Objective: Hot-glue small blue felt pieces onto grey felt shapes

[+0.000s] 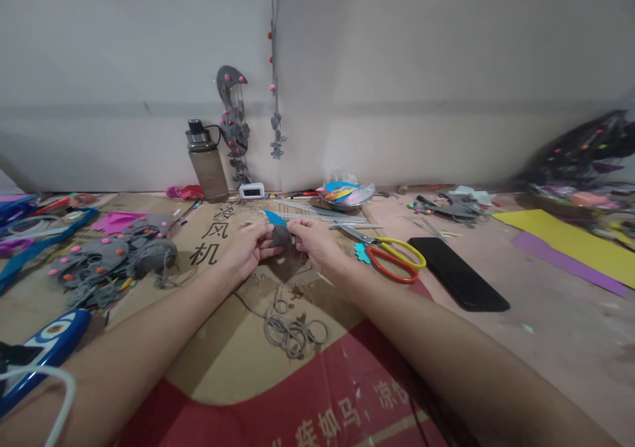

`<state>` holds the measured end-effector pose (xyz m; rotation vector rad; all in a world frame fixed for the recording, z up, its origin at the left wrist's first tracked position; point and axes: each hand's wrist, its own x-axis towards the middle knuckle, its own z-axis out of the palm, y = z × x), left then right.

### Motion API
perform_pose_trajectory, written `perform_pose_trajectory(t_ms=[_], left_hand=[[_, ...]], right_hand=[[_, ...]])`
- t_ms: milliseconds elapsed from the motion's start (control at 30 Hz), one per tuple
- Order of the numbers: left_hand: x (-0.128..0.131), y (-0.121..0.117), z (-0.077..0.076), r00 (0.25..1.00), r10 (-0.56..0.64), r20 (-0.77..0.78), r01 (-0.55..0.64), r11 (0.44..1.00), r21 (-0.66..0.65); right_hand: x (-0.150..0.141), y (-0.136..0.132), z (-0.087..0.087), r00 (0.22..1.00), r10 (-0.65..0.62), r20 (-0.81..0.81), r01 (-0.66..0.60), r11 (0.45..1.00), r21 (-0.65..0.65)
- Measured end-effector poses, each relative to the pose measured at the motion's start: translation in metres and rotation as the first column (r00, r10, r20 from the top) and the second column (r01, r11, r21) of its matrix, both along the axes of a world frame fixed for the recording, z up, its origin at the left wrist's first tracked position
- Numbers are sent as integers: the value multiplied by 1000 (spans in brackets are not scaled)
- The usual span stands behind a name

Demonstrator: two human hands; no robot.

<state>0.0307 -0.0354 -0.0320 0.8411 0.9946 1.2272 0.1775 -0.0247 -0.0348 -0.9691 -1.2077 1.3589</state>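
Note:
Both my hands meet over a flattened cardboard sheet (233, 354) in the middle of the view. My left hand (247, 248) and my right hand (313, 242) pinch a small grey felt piece (282, 236) between their fingertips. A blue pointed piece (274, 217) sticks up just behind it. Grey string (292, 331) trails from the hands toward me and lies coiled on the cardboard. Fingers of both hands are closed on the felt.
Scissors with yellow and red handles (397, 256) and a black phone (459, 274) lie to the right. A heap of grey felt shapes with pink dots (106, 262) sits left. A water bottle (207, 162), a small clock (251, 190) and a bowl of scraps (344, 196) stand by the white wall.

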Motion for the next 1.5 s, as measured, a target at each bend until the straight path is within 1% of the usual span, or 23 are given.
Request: perform_pose_trajectory(t_ms=[167,333,467,633,767,867,967,1167,1400,1500], left_hand=[[1,-2,4,999,-44,-22,45,998,39],[3,-4,7,999,-2,-39,4,999,50],[1,-3,6,999,24,-30,-23,999,35],[-5,2,2,999,-10,-35,12,999,35],[-6,4,2,999,-26,-20,27,999,22],[-7,6,2,999,-36,-35,36,999,-5],[-7,7,1,999,-22,-31,23,1000,6],[-5,5,2,994,-95,-57,97,995,21],[-5,3,3,998,-34,-45,36,999,38],[-6,2,4,999,-37,-34,38,998,42]], right_hand=[[2,3,-2,1000,-25,8,26,1000,-6],[1,2,-3,999,-34,1,34,999,22],[-1,-1,-1,1000,8,11,-8,999,35],[-2,-2,1,1000,31,7,-31,999,29],[-3,-2,1,999,45,-11,-44,999,30],[-4,-2,1,999,35,-18,-34,999,26],[-5,-2,1,999,24,-27,-24,1000,13],[-3,0,-1,999,-9,-42,7,1000,-25],[-6,1,-5,1000,3,-31,-3,1000,-8],[-6,0,-6,999,-15,-39,14,1000,-8]])
